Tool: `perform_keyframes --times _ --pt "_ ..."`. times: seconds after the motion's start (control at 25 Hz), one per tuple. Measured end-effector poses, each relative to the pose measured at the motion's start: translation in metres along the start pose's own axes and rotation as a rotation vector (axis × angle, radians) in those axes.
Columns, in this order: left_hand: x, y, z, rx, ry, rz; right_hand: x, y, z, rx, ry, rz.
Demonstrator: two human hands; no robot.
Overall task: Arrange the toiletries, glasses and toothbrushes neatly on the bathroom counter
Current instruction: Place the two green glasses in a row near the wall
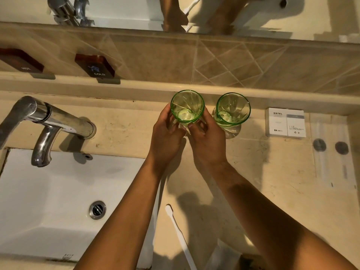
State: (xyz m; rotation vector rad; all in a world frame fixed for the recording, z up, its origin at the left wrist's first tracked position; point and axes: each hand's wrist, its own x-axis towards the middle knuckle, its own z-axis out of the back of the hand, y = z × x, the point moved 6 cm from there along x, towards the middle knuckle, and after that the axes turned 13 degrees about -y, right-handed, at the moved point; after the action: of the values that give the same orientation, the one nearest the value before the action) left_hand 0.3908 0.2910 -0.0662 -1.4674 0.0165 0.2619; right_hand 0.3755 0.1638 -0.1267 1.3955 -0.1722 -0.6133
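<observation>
Two green-tinted glasses stand upright near the back ledge of the beige counter (120, 131). My left hand (165, 137) and my right hand (208, 141) both wrap around the base of the left glass (187, 106). The right glass (232, 110) stands free, just right of my right hand. A white toothbrush (180, 236) lies on the counter between my forearms, its head pointing away from me. Two white hotel toiletry boxes (285, 122) lie side by side to the right of the glasses.
A white sink basin (58, 191) with a drain fills the lower left, with a chrome faucet (48, 121) above it. Hot and cold labels sit on the tiled backsplash. Two clear-wrapped items (331, 151) lie at the far right. A mirror runs along the top.
</observation>
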Motion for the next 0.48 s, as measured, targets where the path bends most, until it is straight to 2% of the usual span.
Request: perform_keyframes --times 0.48 --pt "0.0007 0.005 -0.0019 -0.008 0.015 0.007 0.0002 -0.0022 -0.0031 0.005 0.014 0.015"
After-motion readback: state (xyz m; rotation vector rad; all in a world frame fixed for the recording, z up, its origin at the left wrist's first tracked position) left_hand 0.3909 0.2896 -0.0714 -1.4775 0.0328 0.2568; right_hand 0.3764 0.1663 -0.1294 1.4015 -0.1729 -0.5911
